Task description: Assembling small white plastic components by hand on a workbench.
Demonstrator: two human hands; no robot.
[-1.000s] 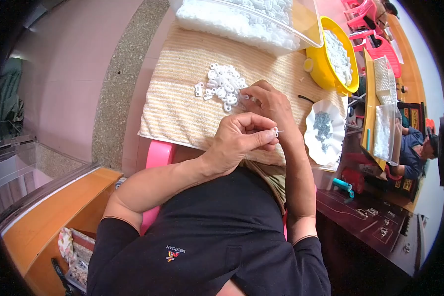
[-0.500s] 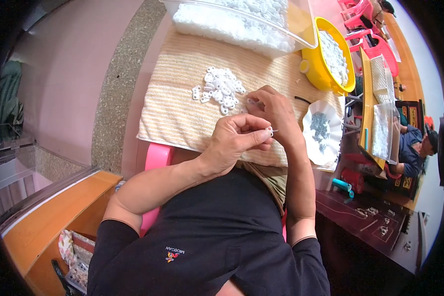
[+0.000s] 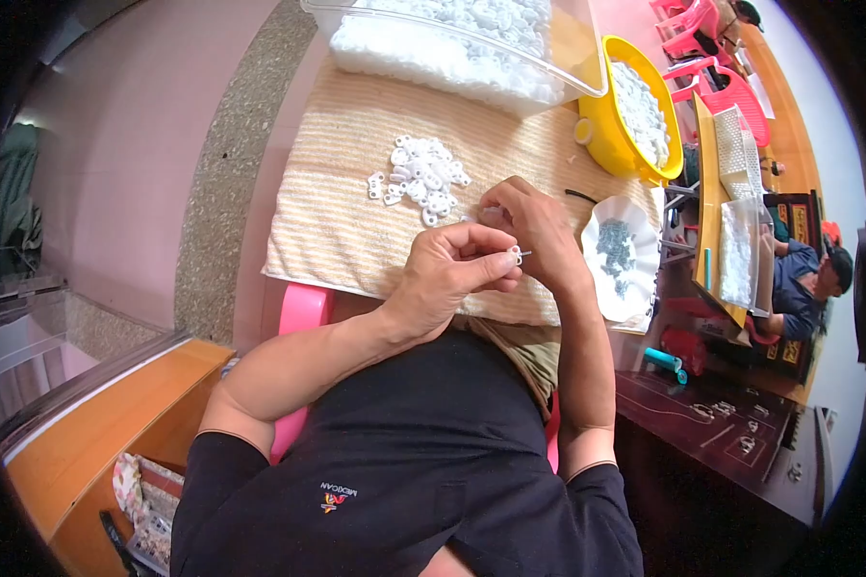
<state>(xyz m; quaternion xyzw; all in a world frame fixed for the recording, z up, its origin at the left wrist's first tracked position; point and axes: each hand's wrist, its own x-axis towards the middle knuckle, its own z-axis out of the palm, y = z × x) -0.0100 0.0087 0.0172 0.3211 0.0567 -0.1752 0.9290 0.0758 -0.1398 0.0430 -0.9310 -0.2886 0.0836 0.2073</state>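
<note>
Pinching a small white part [image 3: 515, 256] between thumb and forefinger, our left hand [image 3: 447, 279] holds it just above the near edge of the striped mat [image 3: 337, 192]. Our right hand [image 3: 534, 226] meets it from the far side, fingertips closed on the same part or on a thin pin at it; we cannot tell which, the piece is too small.

We judge this to be the fitting step: two tiny pieces being brought together at the fingertips, not yet let go. Seating them calls for a steady pinch on our left and a fine, straight push from our right, since a slip would drop the part into our lap.

Beyond the hands, a loose pile of white parts [image 3: 419, 178] lies near the middle of the mat. At the far edge stands a clear tub [image 3: 587, 72] full of white pieces, and beside it, at the far right corner, a yellow bowl [image 3: 601, 139] holding more. Off the mat's right edge sits a white dish [image 3: 635, 279] with small grey bits.
</note>
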